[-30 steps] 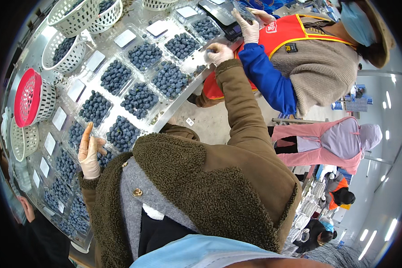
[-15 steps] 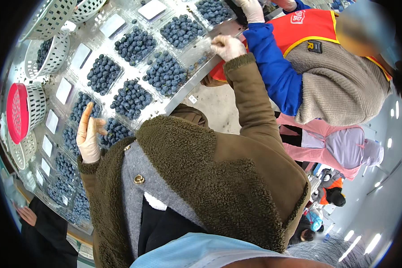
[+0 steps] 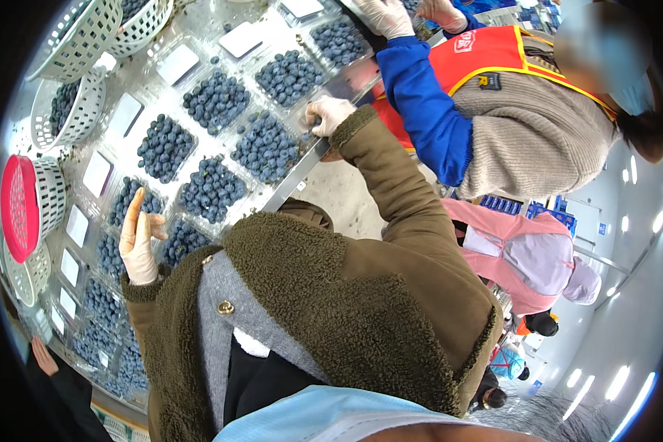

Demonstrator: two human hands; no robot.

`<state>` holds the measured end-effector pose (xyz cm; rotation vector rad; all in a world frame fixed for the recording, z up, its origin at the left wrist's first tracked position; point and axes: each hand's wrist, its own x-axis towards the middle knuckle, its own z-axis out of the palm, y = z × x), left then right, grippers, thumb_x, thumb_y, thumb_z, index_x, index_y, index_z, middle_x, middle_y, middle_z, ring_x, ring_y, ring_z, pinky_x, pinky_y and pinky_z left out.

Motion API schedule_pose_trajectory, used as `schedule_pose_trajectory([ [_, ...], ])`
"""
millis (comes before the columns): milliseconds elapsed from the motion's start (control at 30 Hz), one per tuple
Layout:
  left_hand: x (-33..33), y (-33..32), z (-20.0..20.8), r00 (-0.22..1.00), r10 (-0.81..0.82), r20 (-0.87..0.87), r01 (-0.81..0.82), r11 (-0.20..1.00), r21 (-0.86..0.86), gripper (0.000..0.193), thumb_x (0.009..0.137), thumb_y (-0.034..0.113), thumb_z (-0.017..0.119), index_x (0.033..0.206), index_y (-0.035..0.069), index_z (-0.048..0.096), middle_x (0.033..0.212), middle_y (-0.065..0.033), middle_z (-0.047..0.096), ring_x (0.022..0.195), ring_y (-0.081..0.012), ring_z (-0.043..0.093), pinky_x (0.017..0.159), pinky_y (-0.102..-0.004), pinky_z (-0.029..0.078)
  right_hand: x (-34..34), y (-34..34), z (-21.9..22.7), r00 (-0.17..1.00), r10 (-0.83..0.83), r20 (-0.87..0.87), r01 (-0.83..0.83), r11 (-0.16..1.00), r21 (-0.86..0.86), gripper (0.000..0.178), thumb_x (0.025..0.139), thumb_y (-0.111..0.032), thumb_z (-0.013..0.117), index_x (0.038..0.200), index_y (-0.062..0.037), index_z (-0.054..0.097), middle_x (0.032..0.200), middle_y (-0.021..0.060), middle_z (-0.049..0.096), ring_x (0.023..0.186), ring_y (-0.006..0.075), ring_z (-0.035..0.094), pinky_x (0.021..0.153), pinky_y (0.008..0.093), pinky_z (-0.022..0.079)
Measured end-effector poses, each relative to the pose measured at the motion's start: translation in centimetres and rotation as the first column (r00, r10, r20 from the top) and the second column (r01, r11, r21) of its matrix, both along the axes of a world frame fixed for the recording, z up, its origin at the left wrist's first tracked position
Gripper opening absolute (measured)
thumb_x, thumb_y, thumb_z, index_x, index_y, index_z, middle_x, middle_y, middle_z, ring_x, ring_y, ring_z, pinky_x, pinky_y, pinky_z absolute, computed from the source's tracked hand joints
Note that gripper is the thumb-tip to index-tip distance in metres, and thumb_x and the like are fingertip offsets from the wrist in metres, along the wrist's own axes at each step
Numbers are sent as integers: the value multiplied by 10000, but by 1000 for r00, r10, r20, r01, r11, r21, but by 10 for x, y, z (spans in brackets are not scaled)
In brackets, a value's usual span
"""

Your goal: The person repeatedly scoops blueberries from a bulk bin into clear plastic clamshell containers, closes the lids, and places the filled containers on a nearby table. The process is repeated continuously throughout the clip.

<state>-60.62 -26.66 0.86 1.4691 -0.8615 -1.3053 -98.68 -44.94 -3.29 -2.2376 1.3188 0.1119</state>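
Observation:
My left hand (image 3: 138,239), in a pale glove with a stained index finger, is raised over the near side of the table. Its fingers are apart and hold nothing visible. Close by are clear punnets of blueberries (image 3: 186,243). My right hand (image 3: 328,116), also gloved, is at the table's metal edge beside another blueberry punnet (image 3: 267,147). Its fingers are curled together; what lies in them, if anything, is hidden. Several more filled punnets stand in rows, among them a punnet (image 3: 166,147) between my hands.
White perforated baskets (image 3: 81,110) and a pink-red basket (image 3: 18,210) line the far left side. Pale rectangular pads (image 3: 97,174) lie in a row along the table. A co-worker in a red vest (image 3: 449,62) stands close on my right, gloved hands over the table.
My right hand has shifted left and toward me along the table edge, nearer the blueberry punnet. My left hand keeps nearly the same pose. The whole view has shifted slightly.

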Motion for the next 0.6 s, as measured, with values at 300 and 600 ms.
schedule_pose_trajectory([
  [300,-1,3,-5,999,-16,-51,15,1000,-22,362,906,152,473,1256,66,444,798,-11,599,613,-45,515,558,-185,445,-28,-31,20,874,-341,346,376,926,-37,112,662,-129,664,760,-77,647,744,126,627,721,264,611,694,327,478],
  [600,-2,3,-11,998,-33,-59,32,999,-28,361,909,140,462,1258,52,436,836,-19,600,669,-53,539,569,-182,456,-13,-107,16,884,-347,313,466,702,-539,219,637,-148,713,837,-103,635,862,141,587,815,298,576,730,358,473],
])
